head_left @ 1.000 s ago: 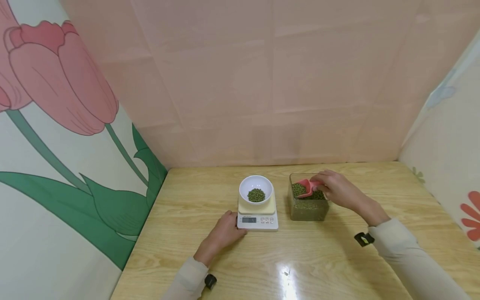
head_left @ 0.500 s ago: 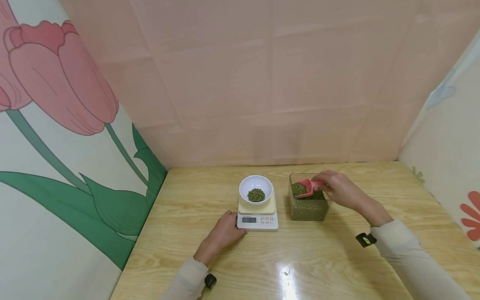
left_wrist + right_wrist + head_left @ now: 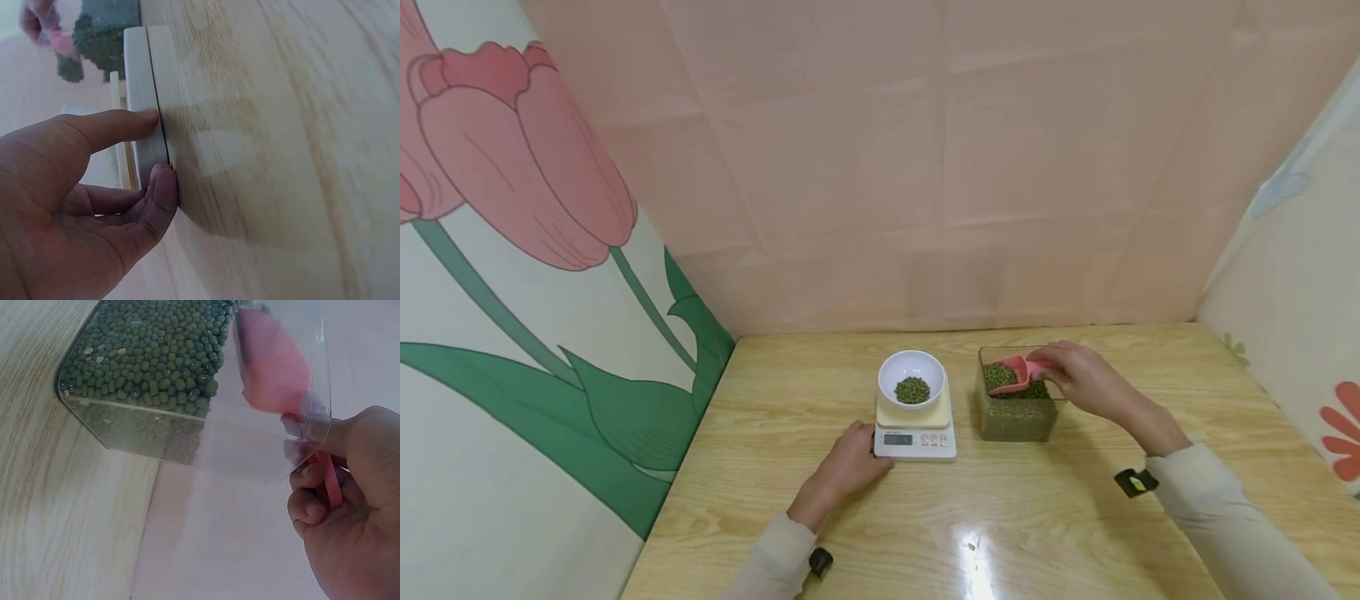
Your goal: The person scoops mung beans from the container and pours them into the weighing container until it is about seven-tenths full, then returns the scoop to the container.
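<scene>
My right hand [image 3: 1086,379] grips the handle of a red scoop [image 3: 1017,375], fingers curled round it in the right wrist view. The scoop's bowl, with green mung beans in it, is inside the top of a clear square container [image 3: 1018,423]. Below it, mung beans [image 3: 150,356] fill the lower part of the container. My left hand [image 3: 853,461] holds the front left corner of a white kitchen scale [image 3: 917,450], thumb on its front side and fingers bent at its left side. A white bowl [image 3: 891,367] with mung beans [image 3: 913,390] sits on the scale's platform.
The wooden table [image 3: 775,392] ends at a pink-covered wall [image 3: 940,167] behind the scale and container. A wall with painted tulips [image 3: 527,150] borders the left, and a pale wall [image 3: 1300,292] borders the right.
My right hand and the scoop have shifted slightly right within the container. My left hand, the scale and the white bowl stay where they were.
</scene>
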### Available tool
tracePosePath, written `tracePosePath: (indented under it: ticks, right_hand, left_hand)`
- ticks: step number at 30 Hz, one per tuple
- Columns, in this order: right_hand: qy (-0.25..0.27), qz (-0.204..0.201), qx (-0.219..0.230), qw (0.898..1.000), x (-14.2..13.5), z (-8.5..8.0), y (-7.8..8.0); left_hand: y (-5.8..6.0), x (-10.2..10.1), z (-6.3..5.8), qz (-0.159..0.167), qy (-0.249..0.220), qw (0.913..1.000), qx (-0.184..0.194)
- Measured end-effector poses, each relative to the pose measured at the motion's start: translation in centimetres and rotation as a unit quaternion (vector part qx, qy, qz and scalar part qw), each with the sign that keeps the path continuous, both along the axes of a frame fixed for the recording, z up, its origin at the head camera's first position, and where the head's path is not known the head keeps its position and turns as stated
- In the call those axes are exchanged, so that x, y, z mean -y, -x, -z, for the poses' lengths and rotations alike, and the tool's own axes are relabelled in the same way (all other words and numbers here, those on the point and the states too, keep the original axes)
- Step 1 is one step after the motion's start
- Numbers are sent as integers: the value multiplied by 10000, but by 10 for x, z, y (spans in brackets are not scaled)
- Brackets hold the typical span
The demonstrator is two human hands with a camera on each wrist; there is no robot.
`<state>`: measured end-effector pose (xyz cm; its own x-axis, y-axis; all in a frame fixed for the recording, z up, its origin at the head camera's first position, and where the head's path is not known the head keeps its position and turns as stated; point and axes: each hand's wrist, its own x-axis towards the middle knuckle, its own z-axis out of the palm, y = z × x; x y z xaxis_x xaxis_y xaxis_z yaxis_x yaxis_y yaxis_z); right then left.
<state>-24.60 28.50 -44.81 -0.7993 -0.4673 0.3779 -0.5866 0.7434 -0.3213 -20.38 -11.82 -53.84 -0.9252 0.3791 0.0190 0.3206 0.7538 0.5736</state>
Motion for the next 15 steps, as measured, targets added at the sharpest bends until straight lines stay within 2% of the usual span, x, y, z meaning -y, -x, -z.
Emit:
tracePosePath:
  ticks: [7,15]
  right_hand:
    - [141,80,108,9998,-4,3,-1]
    - [317,172,-2,9993,-5,8,-4]
  left_hand:
    - [-1,-1,-2,-17,7,10000,30]
    - [-1,-1,-2,-60,58,9999,71]
